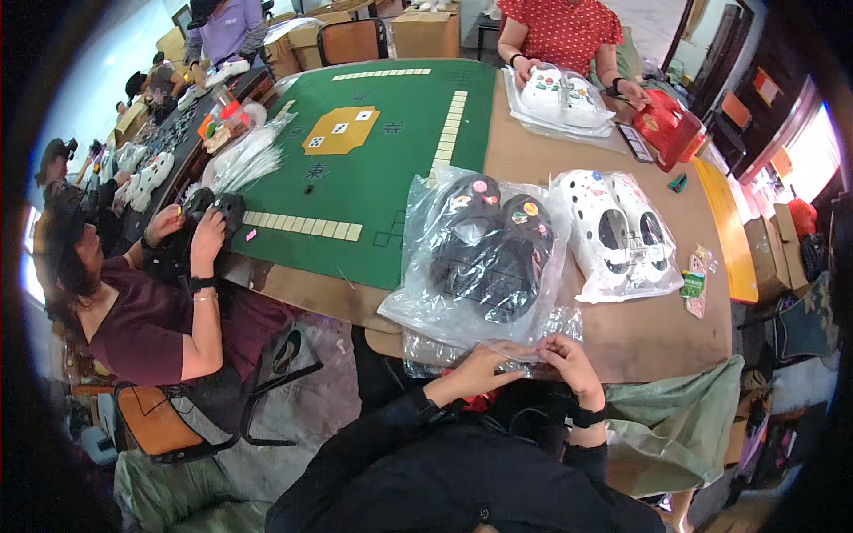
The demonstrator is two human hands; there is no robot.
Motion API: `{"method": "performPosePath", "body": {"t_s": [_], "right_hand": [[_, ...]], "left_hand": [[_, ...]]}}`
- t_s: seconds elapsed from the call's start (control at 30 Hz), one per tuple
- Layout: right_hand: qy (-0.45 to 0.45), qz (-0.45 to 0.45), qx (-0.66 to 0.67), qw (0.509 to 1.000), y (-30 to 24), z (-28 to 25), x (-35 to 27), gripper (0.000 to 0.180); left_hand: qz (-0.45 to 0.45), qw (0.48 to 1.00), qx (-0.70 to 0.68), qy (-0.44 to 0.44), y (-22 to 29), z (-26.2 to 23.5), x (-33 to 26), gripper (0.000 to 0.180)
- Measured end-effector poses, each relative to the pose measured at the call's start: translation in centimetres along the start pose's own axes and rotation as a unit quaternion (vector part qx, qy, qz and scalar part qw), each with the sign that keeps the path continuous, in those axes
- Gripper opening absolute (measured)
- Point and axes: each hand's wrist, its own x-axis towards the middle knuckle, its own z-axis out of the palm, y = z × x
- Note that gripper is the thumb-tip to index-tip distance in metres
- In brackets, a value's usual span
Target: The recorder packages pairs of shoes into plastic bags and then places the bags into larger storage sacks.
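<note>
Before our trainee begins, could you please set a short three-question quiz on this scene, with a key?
1. Which of these lies directly to the right of the bagged black clogs?
(a) the green mat
(b) the bagged white clogs
(c) a purple shirt
2. True or false: the wearer's left hand and right hand both touch clear plastic.
3. Fill in the colour: the bagged clogs in front of the co-worker in the red dotted top are mainly ____.

Key: 1: b; 2: true; 3: white.
</note>
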Motion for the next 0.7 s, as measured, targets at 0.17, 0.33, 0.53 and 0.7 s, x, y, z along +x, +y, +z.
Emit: {"method": "performPosePath", "body": {"t_s": [0.17,0.33,0.53,0.7], "right_hand": [[0.069,-0.01,0.021,0.997,0.4,-0.3,0.3,0.021],[0.022,0.112,0.012,0.993,-0.1,-1.6,0.2,0.009],[-0.029,0.064,-0.002,0.998,0.1,-0.6,0.2,0.014],[-0.023,0.108,-0.024,0.994,-1.5,0.2,0.1,0.015]], "left_hand": [[-0.025,0.998,0.056,-0.012,-0.5,0.5,0.0,0.035],[0.001,0.995,0.101,0.008,-1.1,1.0,-0.8,0.029],[0.101,0.988,0.102,0.049,-1.2,0.5,-0.8,0.024],[0.264,0.948,0.17,0.044,1.2,-0.3,-0.2,0.028]]}}
